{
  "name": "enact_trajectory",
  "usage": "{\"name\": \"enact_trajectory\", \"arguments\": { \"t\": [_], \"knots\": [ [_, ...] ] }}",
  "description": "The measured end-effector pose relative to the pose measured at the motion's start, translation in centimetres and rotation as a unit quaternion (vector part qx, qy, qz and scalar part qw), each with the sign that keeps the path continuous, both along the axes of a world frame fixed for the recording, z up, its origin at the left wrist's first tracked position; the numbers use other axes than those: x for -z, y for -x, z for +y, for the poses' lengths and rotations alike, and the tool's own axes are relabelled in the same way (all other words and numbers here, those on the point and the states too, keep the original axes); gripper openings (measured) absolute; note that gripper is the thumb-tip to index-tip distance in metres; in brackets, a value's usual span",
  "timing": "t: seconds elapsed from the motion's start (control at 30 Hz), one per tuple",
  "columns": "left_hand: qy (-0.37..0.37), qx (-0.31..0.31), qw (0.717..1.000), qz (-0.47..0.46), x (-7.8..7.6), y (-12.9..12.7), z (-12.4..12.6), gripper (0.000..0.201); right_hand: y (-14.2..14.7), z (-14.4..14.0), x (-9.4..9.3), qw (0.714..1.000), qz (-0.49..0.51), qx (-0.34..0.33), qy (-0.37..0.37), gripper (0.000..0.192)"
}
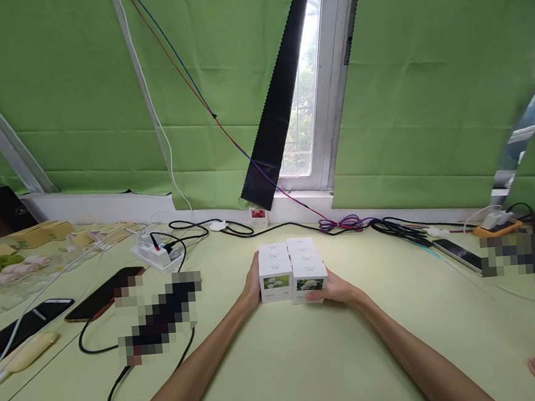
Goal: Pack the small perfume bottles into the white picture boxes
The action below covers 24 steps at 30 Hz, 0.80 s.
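Observation:
Several small white boxes [275, 266] stand packed together in two rows on the pale green table [290, 365]. The two front boxes carry pictures of white flowers, the right one being the flower box [309, 270] nearest my right hand. My left hand [252, 283] presses along the left side of the group, its fingers mostly hidden behind it. Around the right front corner curls my right hand [336, 286], with the thumb across the front face of the right box. Between them, both hands grip the block of boxes.
Behind the boxes, a small box with a red picture [258, 216] stands by the wall among black cables [292, 224]. To the left lie phones [105, 292], a white power strip [158, 255] and a yellow object [33, 353]. Another phone [459, 254] lies right.

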<state>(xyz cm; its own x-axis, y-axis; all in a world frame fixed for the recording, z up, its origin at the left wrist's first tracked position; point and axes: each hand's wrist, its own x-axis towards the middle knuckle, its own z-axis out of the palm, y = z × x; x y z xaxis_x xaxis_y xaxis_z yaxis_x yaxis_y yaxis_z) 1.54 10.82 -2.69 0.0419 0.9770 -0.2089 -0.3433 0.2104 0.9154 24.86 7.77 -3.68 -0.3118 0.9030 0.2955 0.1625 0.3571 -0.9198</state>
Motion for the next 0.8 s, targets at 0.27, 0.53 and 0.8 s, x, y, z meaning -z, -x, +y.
{"name": "enact_trajectory", "arguments": {
  "t": [0.27, 0.53, 0.8],
  "knots": [
    [-0.018, 0.031, 0.999, 0.009, -0.1, 0.2, -3.1, 0.066, 0.0, -2.9, -1.0, 0.993, 0.017, -0.095, 0.065, 0.092],
    [-0.008, 0.069, 0.998, -0.011, 0.3, 0.5, -3.8, 0.068, 0.6, -5.1, -1.4, 0.991, 0.025, -0.107, 0.08, 0.101],
    [-0.006, 0.093, 0.996, -0.013, 0.0, 0.7, -3.9, 0.067, 1.0, -5.2, -0.8, 0.989, 0.033, -0.109, 0.096, 0.098]
  ]
}}
